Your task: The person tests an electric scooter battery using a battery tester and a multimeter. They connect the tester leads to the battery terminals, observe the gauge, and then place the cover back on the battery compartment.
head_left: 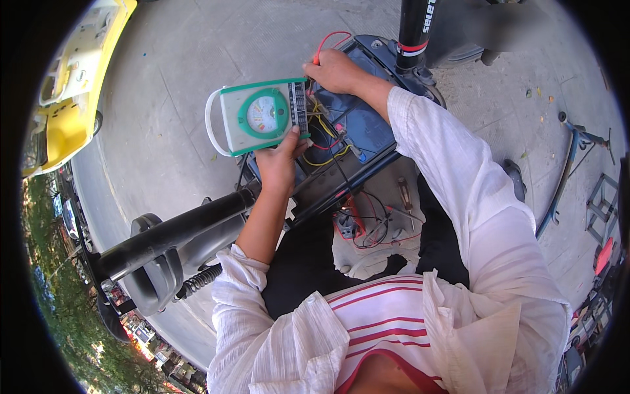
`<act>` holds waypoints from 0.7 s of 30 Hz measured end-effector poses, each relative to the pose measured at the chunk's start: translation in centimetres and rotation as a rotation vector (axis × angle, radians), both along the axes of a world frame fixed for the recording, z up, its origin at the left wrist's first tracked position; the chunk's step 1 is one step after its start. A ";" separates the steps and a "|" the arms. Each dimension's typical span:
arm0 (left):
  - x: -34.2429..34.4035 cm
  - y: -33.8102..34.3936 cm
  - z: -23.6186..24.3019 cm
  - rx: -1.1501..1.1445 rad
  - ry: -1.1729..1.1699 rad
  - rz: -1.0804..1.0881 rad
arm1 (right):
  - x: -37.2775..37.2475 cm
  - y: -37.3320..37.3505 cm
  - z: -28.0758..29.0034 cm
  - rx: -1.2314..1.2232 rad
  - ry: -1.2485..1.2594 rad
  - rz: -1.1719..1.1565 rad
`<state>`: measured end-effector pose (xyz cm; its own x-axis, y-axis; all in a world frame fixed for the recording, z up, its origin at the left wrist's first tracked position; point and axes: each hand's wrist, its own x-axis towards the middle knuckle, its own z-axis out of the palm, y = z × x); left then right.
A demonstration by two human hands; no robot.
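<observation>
My left hand (281,157) grips a white and green analog meter (261,115) with a round dial and a white handle. To its right, my right hand (331,71) is closed on a red-handled lead (317,56), its red wire looping upward; the lead's tip is hidden. Both hands are over dark batteries (364,125) in an open scooter deck, with red, yellow and black wires (321,154) among them. On the pavement below lie a red multimeter (348,223) with tangled leads and a screwdriver (405,194).
A black tube (184,223) with a spring crosses at left; an upright black post (412,56) stands at top. A blue frame (561,184) and a metal stand (597,207) lie right on the pavement (164,65). A yellow vehicle (79,105) is at far left.
</observation>
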<state>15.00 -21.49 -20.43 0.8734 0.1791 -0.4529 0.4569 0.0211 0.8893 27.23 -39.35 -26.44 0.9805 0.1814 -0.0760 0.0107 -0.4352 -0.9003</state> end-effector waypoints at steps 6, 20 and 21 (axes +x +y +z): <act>0.0 0.0 0.3 -0.015 0.006 -0.012 | -0.2 0.0 -0.2 0.011 -0.024 -0.015; 0.1 0.2 -0.1 0.001 -0.002 -0.014 | 0.1 0.0 -0.6 0.002 -0.073 0.017; 0.1 0.2 -0.2 0.004 0.000 -0.016 | 0.1 0.0 -0.6 -0.001 -0.079 0.016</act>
